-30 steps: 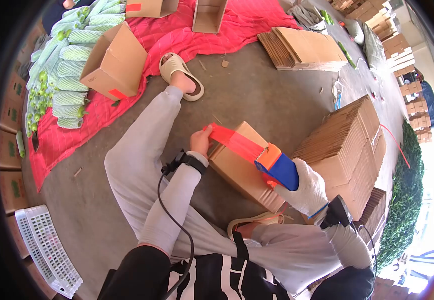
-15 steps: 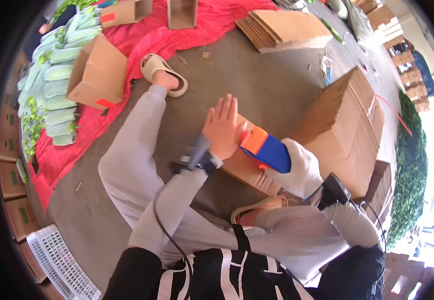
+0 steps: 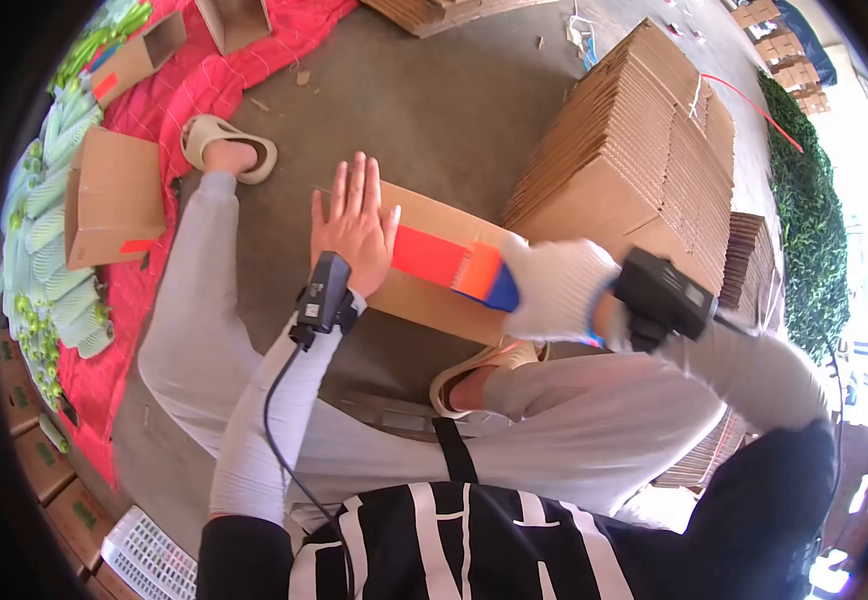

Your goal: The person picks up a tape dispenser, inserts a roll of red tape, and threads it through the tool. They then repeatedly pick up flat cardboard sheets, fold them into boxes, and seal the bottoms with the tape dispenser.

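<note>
A cardboard box (image 3: 444, 218) lies between my legs. My bare left hand (image 3: 356, 228) rests on its left end with the fingers stretched out. Red tape (image 3: 424, 252) runs across the top of the box from beside that hand to an orange and blue tape dispenser (image 3: 489, 277). My right hand (image 3: 562, 292), in a white knitted glove and slightly blurred, is wrapped round the dispenser near the right end of the box. Both wrists carry black devices with cables.
A tall stack of flat cardboard (image 3: 624, 160) stands at the right. Open boxes (image 3: 119, 195) and net-wrapped green produce (image 3: 49, 220) lie on or beside a red cloth (image 3: 134, 310) at the left. A white crate (image 3: 149, 555) is at the lower left.
The view has shifted. The gloved hand and dispenser have moved away from my left hand, and a strip of red tape now shows on the box between them. My left hand lies at the box's left end.
</note>
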{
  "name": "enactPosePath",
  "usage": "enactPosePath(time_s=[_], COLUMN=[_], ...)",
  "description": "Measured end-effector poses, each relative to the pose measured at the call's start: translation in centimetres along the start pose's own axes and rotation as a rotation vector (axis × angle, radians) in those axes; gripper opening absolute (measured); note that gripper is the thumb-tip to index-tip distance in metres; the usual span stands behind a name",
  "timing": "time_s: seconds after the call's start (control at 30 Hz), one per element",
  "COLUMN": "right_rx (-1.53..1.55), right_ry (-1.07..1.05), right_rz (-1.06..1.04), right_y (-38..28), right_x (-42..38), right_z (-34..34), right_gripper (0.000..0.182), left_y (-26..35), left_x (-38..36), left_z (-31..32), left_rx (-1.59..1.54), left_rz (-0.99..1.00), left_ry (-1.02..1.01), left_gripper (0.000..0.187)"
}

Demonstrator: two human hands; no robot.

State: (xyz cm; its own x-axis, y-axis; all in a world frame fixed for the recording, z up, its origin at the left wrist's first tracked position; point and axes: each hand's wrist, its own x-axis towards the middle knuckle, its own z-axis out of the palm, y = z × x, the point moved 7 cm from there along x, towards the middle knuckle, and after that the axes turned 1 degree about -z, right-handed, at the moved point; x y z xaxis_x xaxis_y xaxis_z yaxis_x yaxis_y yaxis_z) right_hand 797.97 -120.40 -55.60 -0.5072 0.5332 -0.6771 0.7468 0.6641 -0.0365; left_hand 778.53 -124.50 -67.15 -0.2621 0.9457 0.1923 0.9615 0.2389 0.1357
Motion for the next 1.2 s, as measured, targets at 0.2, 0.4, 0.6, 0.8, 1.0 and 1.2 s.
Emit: enactPosePath(time_s=[0.2, 0.4, 0.6, 0.8, 1.0, 1.2], right_rx=[0.148, 0.188, 0.244, 0.203, 0.177, 0.519], right_ry=[0.179, 0.106, 0.180, 0.158, 0.030, 0.210], right_rz=[0.027, 0.089, 0.055, -0.011, 0.113, 0.357], right_y=[13.3, 16.1, 9.8, 7.2, 8.5, 6.3], right_x=[-2.1, 1.2, 9.2, 14.6, 13.9, 6.0], right_z=[14.3, 22.2, 20.9, 19.9, 17.9, 7.5], right_gripper=[0.047, 0.050, 0.031, 0.055, 0.076, 0.079], left_y=[-0.1, 0.1, 0.9, 1.2, -2.1, -12.0], left_x=[0.3, 0.6, 0.4, 0.7, 0.8, -4.8], left_z=[0.1, 0.0, -0.1, -1.0, -2.7, 0.7], left_rx=[-0.099, -0.110, -0.098, -0.080, -0.426, -1.262], left_rz=[0.037, 0.058, 0.061, -0.042, -0.178, -0.639], left_ry=[-0.073, -0.081, -0.067, -0.091, 0.090, -0.076], left_gripper=[0.066, 0.063, 0.064, 0.071, 0.095, 0.084])
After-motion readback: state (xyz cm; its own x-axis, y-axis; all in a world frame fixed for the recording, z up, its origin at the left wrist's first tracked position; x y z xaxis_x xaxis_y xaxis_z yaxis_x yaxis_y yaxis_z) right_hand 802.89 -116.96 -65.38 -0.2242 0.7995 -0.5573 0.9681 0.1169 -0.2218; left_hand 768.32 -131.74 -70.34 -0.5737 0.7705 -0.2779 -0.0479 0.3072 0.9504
